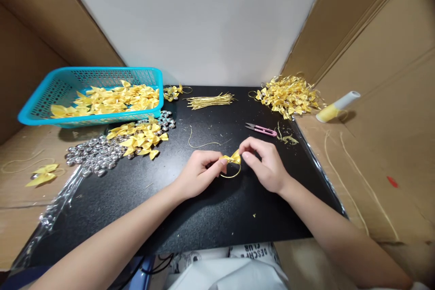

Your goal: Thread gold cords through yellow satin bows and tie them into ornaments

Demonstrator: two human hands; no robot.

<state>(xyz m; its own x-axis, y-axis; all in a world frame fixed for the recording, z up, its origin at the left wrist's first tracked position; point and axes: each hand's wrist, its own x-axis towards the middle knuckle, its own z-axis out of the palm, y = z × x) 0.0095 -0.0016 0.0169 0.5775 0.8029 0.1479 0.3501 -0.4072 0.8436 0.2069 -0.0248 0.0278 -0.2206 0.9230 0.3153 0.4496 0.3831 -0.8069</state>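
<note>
Over the middle of the black table (190, 213), my left hand (200, 172) pinches one side of a yellow ribbon bow (235, 157). A loop of gold cord (231, 176) hangs below the bow. My right hand (263, 163) has thumb and forefinger closed at the bow's other end. A loose gold cord (204, 146) lies on the table just beyond my left hand. Pink thread snips (261, 130) rest beyond my right hand, beside a small heap of cord trimmings (287, 136).
A blue basket (25, 115) of yellow bows stands at the left. Silver bells or beads (97, 152) and loose bows (144, 138) lie in front. Gold cords (210, 100) are bundled at the back. Looped bows (288, 97) are piled back right, near a ribbon-wrapped tube (340, 105).
</note>
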